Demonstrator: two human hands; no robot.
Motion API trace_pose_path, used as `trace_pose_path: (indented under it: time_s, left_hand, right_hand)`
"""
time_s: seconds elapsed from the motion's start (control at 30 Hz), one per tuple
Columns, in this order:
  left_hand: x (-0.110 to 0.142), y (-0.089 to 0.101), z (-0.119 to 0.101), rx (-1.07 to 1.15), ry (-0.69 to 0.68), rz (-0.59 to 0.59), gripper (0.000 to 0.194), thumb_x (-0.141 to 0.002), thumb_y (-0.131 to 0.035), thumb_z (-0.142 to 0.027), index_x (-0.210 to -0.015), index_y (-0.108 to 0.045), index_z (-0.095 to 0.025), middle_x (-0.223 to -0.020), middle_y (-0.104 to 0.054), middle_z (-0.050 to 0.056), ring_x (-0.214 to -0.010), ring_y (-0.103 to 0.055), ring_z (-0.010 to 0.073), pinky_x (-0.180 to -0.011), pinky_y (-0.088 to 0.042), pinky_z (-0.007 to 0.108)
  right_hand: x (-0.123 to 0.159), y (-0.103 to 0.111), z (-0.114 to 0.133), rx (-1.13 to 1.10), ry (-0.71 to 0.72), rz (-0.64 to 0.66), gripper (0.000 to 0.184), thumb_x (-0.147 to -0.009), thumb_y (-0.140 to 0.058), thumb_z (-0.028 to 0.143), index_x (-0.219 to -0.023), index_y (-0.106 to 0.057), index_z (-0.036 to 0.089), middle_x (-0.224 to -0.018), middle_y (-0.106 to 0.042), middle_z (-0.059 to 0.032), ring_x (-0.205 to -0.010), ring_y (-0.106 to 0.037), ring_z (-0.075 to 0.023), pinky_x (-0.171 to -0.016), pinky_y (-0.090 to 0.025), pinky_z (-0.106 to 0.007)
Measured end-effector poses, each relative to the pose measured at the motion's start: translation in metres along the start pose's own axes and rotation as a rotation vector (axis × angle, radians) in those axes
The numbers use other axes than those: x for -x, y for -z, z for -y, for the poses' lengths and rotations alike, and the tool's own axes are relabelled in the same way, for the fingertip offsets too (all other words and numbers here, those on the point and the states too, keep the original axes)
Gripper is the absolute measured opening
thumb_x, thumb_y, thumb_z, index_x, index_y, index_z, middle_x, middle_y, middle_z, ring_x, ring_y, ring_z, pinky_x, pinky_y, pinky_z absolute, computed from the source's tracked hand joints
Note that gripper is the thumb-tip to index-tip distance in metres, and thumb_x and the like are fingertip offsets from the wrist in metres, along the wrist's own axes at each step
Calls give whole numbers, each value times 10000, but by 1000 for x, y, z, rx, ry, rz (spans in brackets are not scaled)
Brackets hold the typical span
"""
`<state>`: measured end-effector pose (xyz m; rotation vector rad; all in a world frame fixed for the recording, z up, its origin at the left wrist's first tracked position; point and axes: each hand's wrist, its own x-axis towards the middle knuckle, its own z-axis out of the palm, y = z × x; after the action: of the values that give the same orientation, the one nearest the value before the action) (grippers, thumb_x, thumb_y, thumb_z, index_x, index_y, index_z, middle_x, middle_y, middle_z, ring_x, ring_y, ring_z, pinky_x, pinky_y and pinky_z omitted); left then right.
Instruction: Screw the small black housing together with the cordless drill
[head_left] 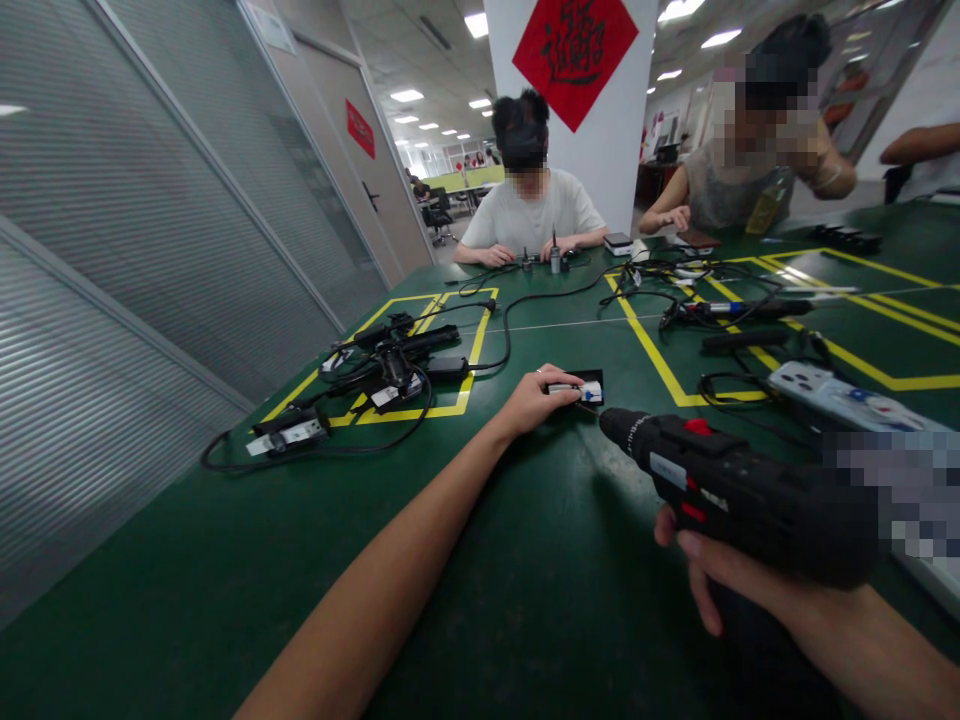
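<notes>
My right hand [724,565] is wrapped round the grip of a black cordless drill [720,480] with red details. The drill points left and away from me, and its thin bit reaches toward a small white block with a blue part [591,391]. The fingers of my left hand [534,402] close on that block from the left, thumb and forefinger stretched along it. Beneath the block lies a small black tray [598,376] on the green table. Whether the bit's tip touches the block I cannot make out.
Left lies a heap of black cables and devices [394,360] inside yellow tape. More cables and a soldering-iron-like tool [739,309] lie right, beside a power strip [862,395]. A co-worker [532,215] sits opposite, another person [742,190] at the far right.
</notes>
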<state>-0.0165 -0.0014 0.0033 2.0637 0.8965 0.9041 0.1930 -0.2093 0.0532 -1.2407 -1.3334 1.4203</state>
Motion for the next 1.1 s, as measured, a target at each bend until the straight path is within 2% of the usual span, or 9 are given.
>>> trace_pose_path:
  time_s: [0.2,0.37,0.5,0.63,0.77,0.97,1.1]
  left_hand:
    - [0,0,-1,-5,15,-5,328,-767,-621,-389,-1026,-689,-200,-995,-589,59,-946,-547,169,-881,-419,305]
    - [0,0,0,-16,16,-10,320,-768,-622,-382,-1020,-691,-197,-1006,-595,62,-957,-546,172,-885,-415,307]
    - [0,0,2,0,7,-8,330,-765,-626,-393,-1019,-692,-193,-997,-592,62,-951,-542,171,-871,-414,300]
    - [0,0,2,9,12,-2,327,-769,-621,-394,-1017,-691,-193,-989,-590,57,-938,-544,167,-865,-411,298]
    - [0,0,1,4,13,-2,326,-767,-623,-390,-1017,-692,-191,-989,-590,57,-938,-545,166,-869,-411,295]
    - [0,0,1,-6,19,-4,322,-768,-624,-378,-1018,-690,-188,-1007,-597,62,-953,-544,172,-869,-414,296]
    - [0,0,0,-13,22,-1,324,-770,-620,-378,-1026,-687,-190,-1014,-601,62,-950,-545,171,-872,-415,301]
  right_hand:
    - [-1,1,-2,78,-33,8,188,-745,-631,404,-791,-572,231,-609,-667,40,-353,-613,-125,-416,-460,-261]
    - [0,1,4,151,-47,40,176,-779,-594,406,-804,-570,233,-416,-608,61,-353,-613,-163,-434,-461,-289]
    - [2,0,8,148,-82,-4,224,-758,-608,440,-834,-560,235,-465,-624,46,-391,-626,-175,-466,-479,-305]
    - [1,2,8,170,-45,48,149,-790,-577,377,-817,-557,231,-432,-614,66,-374,-631,-164,-449,-490,-290]
    - [-2,3,3,158,-14,78,147,-788,-580,366,-824,-564,225,-538,-671,45,-352,-623,-139,-409,-476,-264]
    - [-2,1,-6,114,-25,25,191,-768,-578,394,-838,-546,219,-595,-671,32,-344,-606,-113,-385,-449,-228]
    - [-1,3,-9,173,-32,25,165,-790,-577,388,-801,-560,224,-438,-618,72,-358,-615,-131,-458,-481,-264]
